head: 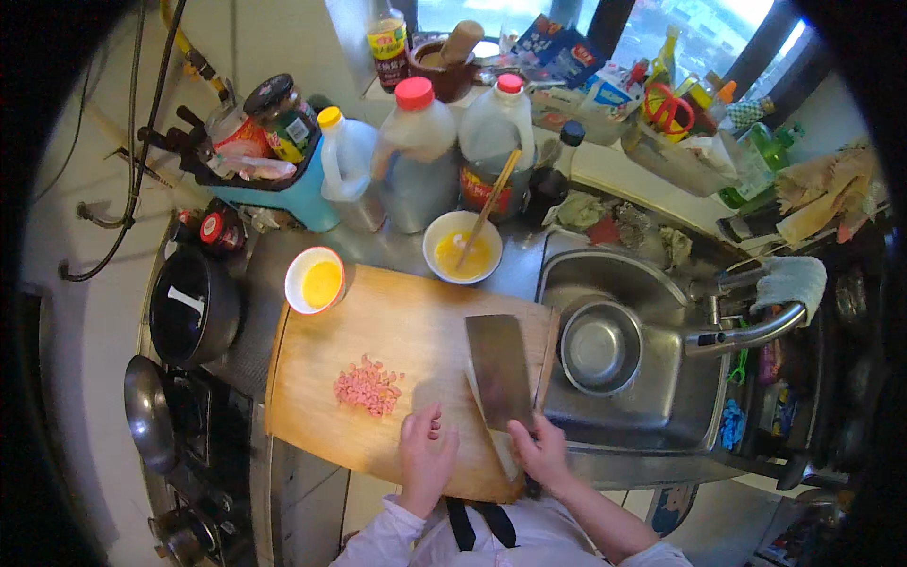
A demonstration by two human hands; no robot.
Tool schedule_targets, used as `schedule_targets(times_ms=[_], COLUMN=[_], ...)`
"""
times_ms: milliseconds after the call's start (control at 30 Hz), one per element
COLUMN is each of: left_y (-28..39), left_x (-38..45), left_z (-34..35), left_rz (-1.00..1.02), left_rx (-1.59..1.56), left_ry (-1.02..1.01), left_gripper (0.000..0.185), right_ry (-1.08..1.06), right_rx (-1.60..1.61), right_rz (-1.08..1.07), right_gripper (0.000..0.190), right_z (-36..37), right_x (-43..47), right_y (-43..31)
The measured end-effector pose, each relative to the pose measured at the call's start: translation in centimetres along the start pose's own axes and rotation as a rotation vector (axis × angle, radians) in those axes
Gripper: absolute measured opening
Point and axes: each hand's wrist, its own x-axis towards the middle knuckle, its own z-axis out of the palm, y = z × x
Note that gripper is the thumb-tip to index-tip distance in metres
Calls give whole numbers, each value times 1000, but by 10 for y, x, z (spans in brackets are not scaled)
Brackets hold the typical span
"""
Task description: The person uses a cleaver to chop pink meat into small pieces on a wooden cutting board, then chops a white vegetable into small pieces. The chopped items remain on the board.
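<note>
My right hand (pixel 542 450) grips a wide-bladed cleaver (pixel 500 372) near its handle end, over the right side of a wooden cutting board (pixel 312 418). Beneath the cleaver, partly hidden, lies another long, pale blade-like thing (pixel 504 453). My left hand (pixel 429 453) is over the board's near edge with fingers curled, and nothing shows in it. Diced pink meat (pixel 368 386) lies in a small pile to its upper left. A red-rimmed bowl (pixel 314 281) of yellow liquid stands at the board's far left corner. Behind the board, a white bowl (pixel 462 247) holds yellow liquid and wooden chopsticks (pixel 490 205).
At right is a steel sink (pixel 638 432) with a metal bowl (pixel 601 347) and a faucet (pixel 751 329). Large plastic jugs (pixel 416 156) line the back. A black pot (pixel 191 305), a wok (pixel 149 414) and the stove (pixel 220 461) are at left.
</note>
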Motion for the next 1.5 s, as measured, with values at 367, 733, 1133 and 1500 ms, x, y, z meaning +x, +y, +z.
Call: schedule_targets(times_ms=[367,733,1133,1500], left_y=[-10,-3,125,151], left_x=[-28,-12,-12,-29], left_z=[46,41,-44,-26], left_rz=[-139,-555,-239,-161], left_rx=[30,-590,-1246,-1021], left_ry=[-129,-292,-252,-19], left_gripper=[53,51,52,67], right_ry=[-156,120,21,-261], right_rx=[680,689,217,418], right_rz=[225,115,-275,-399], right_gripper=[15,12,37,67], right_z=[18,-24,-32,-24], right_x=[21,18,-12,-16], right_y=[27,-11,-61,-152])
